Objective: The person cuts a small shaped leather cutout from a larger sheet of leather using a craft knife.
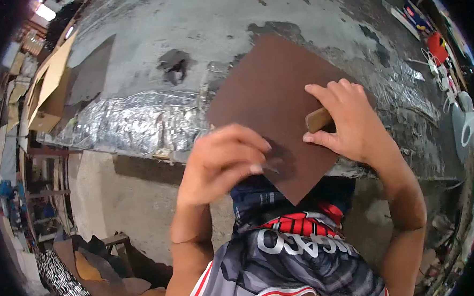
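Brown sheet (276,87) is your main thing: flat on the table (136,62), turned like a diamond, near corner poking past the table edge toward your body. Right hand (350,118) is over its right side, thumb and forefinger spread wide, with a wooden piece (316,121) between them, running back toward the palm. Can't tell whether that grip really clamps the wood or the piece just rests there. Left hand (221,154) is by the sheet's near left edge, narrow grip, thumb and fingertips close together. Something thin seems to be at the tips, but it's blurred; can't tell what it is or whether it's held.

Handling, my judgement: sheet looks light, thin and matt, leather-like or card-like, firm enough to lie flat but likely to bend if you lift it by one corner. Not fragile, probably not very slippery; watch for creases at the overhanging corner. Take it by two opposite edges, or pinch the overhang and support the middle. Wooden piece looks hard, rigid and light; best held round its sides, near the middle.

Around: shiny, wrinkled foil-like strip (134,121) along the table's near edge, cardboard box (49,96) over at left, red item (437,47) and white cables at far right.
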`<state>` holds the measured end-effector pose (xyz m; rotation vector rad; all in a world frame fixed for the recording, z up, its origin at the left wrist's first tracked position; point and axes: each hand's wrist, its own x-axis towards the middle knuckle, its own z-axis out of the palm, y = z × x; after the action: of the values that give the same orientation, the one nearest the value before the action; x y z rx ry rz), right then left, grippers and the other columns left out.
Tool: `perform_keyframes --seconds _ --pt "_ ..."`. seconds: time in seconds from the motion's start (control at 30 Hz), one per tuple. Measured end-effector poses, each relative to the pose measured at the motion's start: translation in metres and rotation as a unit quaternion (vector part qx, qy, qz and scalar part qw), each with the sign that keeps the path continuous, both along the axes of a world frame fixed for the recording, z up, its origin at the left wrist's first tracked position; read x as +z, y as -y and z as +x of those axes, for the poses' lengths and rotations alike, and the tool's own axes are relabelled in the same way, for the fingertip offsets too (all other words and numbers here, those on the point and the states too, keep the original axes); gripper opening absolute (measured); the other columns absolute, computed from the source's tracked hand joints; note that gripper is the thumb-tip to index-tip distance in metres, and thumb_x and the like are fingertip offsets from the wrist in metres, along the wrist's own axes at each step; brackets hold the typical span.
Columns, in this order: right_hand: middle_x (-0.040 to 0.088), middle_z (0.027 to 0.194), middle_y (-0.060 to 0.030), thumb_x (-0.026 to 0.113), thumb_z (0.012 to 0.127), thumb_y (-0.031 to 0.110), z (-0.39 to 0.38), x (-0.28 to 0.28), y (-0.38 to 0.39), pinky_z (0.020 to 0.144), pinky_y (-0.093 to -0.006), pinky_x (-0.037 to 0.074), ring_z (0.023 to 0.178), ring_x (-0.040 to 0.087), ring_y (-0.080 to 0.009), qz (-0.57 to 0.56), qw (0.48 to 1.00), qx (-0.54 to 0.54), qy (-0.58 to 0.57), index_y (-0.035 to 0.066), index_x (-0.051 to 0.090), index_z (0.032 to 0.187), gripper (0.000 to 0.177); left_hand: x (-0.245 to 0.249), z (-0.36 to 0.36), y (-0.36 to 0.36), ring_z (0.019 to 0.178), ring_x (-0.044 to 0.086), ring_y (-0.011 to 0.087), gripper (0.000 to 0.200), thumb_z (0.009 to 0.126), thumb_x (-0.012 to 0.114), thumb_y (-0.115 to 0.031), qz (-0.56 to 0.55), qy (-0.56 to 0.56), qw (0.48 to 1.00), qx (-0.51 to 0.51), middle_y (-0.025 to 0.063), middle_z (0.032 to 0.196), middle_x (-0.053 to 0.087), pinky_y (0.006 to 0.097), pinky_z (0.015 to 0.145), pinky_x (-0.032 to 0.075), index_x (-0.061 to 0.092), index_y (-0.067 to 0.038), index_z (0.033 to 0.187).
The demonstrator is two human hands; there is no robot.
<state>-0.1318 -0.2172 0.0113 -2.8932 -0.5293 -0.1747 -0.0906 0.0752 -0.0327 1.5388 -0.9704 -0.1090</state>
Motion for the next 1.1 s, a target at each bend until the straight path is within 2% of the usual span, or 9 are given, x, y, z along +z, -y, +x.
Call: perform_keyframes --seconds 0.07,0.23,0.27,0.4,0.63,0.73,0.83,0.97,1.1 --pt "0.057 0.122 -0.0148 0.079 0.081 0.042 0.004 -0.006 0.001 0.104 -0.0510 0.038 0.118 0.052 -0.0363 -0.014 0.999 0.031 0.032 0.005 0.054 0.138 0.072 -0.015 -0.002 0.001 0.099 0.068 0.0205 0.017 0.085 0.067 0.010 -0.162 -0.104 0.980 0.054 0.0141 0.111 0.068 0.0314 0.079 0.055 0.071 0.001 0.099" --pt "0.055 0.133 -0.0158 0.080 0.081 0.036 -0.010 0.010 -0.008 0.111 -0.0488 0.034 0.127 0.048 -0.0377 0.132 0.986 0.064 0.078 0.004 0.059 0.134 0.066 -0.014 -0.018 0.016 0.111 0.068 0.0286 0.011 0.099 0.061 0.000 -0.409 -0.320 0.848 0.106 0.0128 0.118 0.065 0.0336 0.083 0.058 0.062 -0.004 0.110" --pt "0.062 0.123 -0.0153 0.080 0.082 0.020 -0.016 0.016 -0.018 0.100 -0.0417 0.044 0.113 0.058 -0.0323 0.248 0.963 0.069 0.080 0.001 0.064 0.125 0.049 -0.010 -0.024 0.020 0.109 0.068 0.0273 0.011 0.100 0.061 -0.003 -0.422 -0.351 0.829 0.104 0.0114 0.117 0.066 0.0350 0.083 0.058 0.061 -0.006 0.111" --pt "0.069 0.100 -0.0093 0.074 0.087 0.001 -0.029 0.025 -0.053 0.075 -0.0283 0.051 0.085 0.065 -0.0157 0.433 0.898 0.071 0.028 -0.002 0.068 0.113 0.028 0.008 -0.041 0.037 0.098 0.067 0.0189 0.006 0.102 0.061 -0.010 -0.449 -0.420 0.787 0.057 0.0069 0.110 0.067 0.0349 0.083 0.057 0.058 -0.009 0.108" --pt "0.071 0.096 -0.0074 0.075 0.089 0.005 -0.046 0.033 -0.083 0.072 -0.0268 0.051 0.081 0.065 -0.0131 0.519 0.853 0.060 0.011 -0.002 0.071 0.109 0.022 0.022 -0.077 0.050 0.088 0.060 0.0108 0.006 0.102 0.062 -0.008 -0.430 -0.385 0.813 0.076 0.0020 0.105 0.065 0.0268 0.073 0.048 0.058 -0.009 0.106" --pt "0.072 0.087 -0.0084 0.074 0.090 0.007 -0.058 0.043 -0.085 0.069 -0.0279 0.051 0.076 0.066 -0.0144 0.490 0.871 0.033 0.001 -0.002 0.072 0.100 0.014 0.024 -0.085 0.053 0.088 0.060 0.0094 0.009 0.100 0.064 -0.005 -0.433 -0.341 0.832 0.062 0.0016 0.105 0.063 0.0253 0.069 0.048 0.057 -0.008 0.105" --pt "0.071 0.080 -0.0089 0.071 0.092 0.009 -0.070 0.047 -0.084 0.067 -0.0296 0.051 0.073 0.066 -0.0161 0.389 0.914 0.034 0.114 -0.002 0.072 0.093 0.011 0.021 -0.095 0.054 0.090 0.060 0.0118 0.007 0.101 0.061 -0.004 -0.406 -0.326 0.851 0.064 0.0020 0.106 0.063 0.0280 0.069 0.048 0.056 -0.009 0.104" --pt "0.072 0.082 -0.0082 0.069 0.095 0.011 -0.080 0.043 -0.067 0.067 -0.0292 0.050 0.073 0.065 -0.0147 0.462 0.868 -0.106 0.149 -0.001 0.071 0.094 0.012 0.021 -0.098 0.054 0.088 0.060 0.0135 0.008 0.101 0.060 -0.004 -0.422 -0.287 0.856 0.079 0.0026 0.106 0.063 0.0298 0.069 0.047 0.055 -0.010 0.101" --pt "0.073 0.087 -0.0082 0.070 0.094 0.009 -0.092 0.042 -0.057 0.068 -0.0281 0.050 0.076 0.065 -0.0127 0.443 0.886 -0.063 0.124 -0.001 0.071 0.098 0.011 0.020 -0.096 0.053 0.081 0.060 0.0145 0.008 0.101 0.060 -0.003 -0.420 -0.263 0.866 0.063 0.0037 0.104 0.062 0.0289 0.067 0.048 0.055 -0.009 0.101"
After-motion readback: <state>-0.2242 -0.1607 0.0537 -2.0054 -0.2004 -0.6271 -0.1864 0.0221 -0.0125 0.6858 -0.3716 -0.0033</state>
